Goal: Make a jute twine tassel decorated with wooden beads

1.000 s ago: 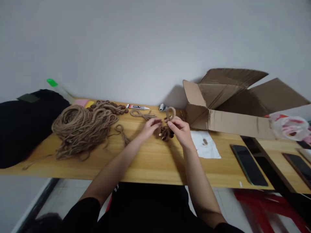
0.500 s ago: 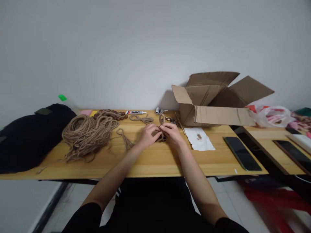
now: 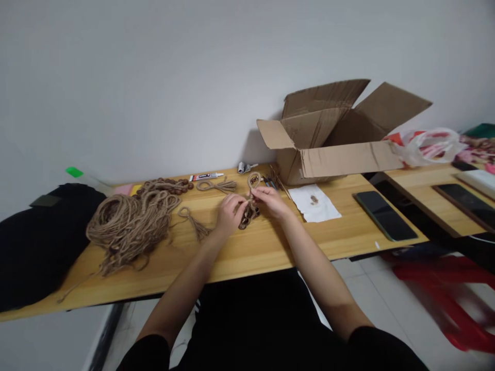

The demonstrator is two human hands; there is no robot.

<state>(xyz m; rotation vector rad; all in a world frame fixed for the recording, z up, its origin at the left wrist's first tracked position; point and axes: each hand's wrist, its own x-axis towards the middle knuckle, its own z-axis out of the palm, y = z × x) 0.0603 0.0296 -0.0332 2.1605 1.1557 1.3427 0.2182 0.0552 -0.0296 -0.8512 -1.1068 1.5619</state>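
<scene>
Both my left hand (image 3: pixel 231 212) and my right hand (image 3: pixel 271 202) pinch a looped brown cord (image 3: pixel 254 179) over the middle of the table. Its loop stands up above my fingertips. Dark brown beads (image 3: pixel 244 221) lie just below the cord, between my hands. To the left of my left hand rests a small looped cord bundle (image 3: pixel 197 225). Another looped bundle (image 3: pixel 217 185) lies behind that hand. Farther left is a big tangled heap of brown cord (image 3: pixel 127 221), with beaded cord (image 3: pixel 166 185) at its back.
A glue tube (image 3: pixel 206 176) lies near the wall. Behind my right hand stands an open cardboard box (image 3: pixel 348 159), with stained white paper (image 3: pixel 315 203) before it. A phone (image 3: pixel 384 215) lies farther right. Black cloth (image 3: pixel 46 242) covers the table's left end. A red stool (image 3: pixel 444 293) stands below.
The view has tilted and shifted. My left hand has drawn slightly away from the loop's base, and more of the beads below now shows. Both hands stay on the cord.
</scene>
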